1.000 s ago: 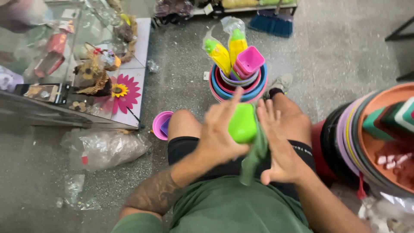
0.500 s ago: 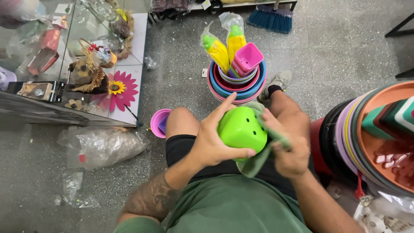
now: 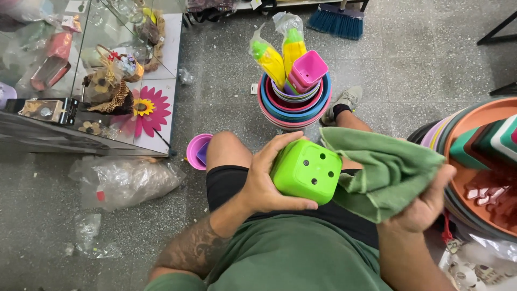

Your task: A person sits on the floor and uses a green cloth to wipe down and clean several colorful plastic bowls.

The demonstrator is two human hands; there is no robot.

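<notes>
Down on the floor [image 3: 420, 59], one stack of coloured bowls [image 3: 293, 105] sits at twelve o'clock with one pink square pot [image 3: 308, 68] and two wrapped toy corn cobs [image 3: 272, 60] poking out. Over the lap, the right hand [image 3: 425, 207] is clenched around one green cloth [image 3: 385, 170] at three o'clock. The left hand [image 3: 266, 180] is grasping one green square pot [image 3: 306, 171], bottom up, four holes showing. That fingertip hold looks shaky; a hard wipe could knock it loose.

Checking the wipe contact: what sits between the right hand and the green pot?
In the head view, a green cloth lies between the right hand and the green square pot, which the left hand grips.
</notes>
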